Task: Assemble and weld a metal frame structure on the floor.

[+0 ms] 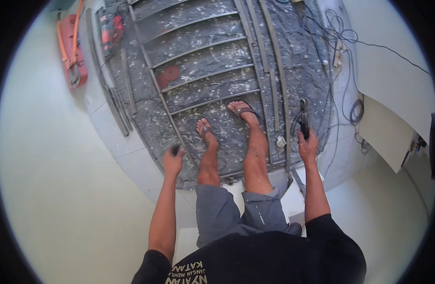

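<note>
Left hand [174,161] clutching dark object [175,149] | right hand [308,143] gripping black-handled tool [303,123] | metal frame [258,78]: crossbars [216,101] spanning; loose bars [280,73] lying alongside, seemingly unjoined

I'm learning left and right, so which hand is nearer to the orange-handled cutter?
Left. The left hand is lower than the orange-handled cutter and to its right; the right hand is much farther right.

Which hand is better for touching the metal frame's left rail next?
Probably the left hand: it's near the left rail, though holding a small dark thing. The right hand is farther, past the opposite rail, holding a dark tool.
</note>
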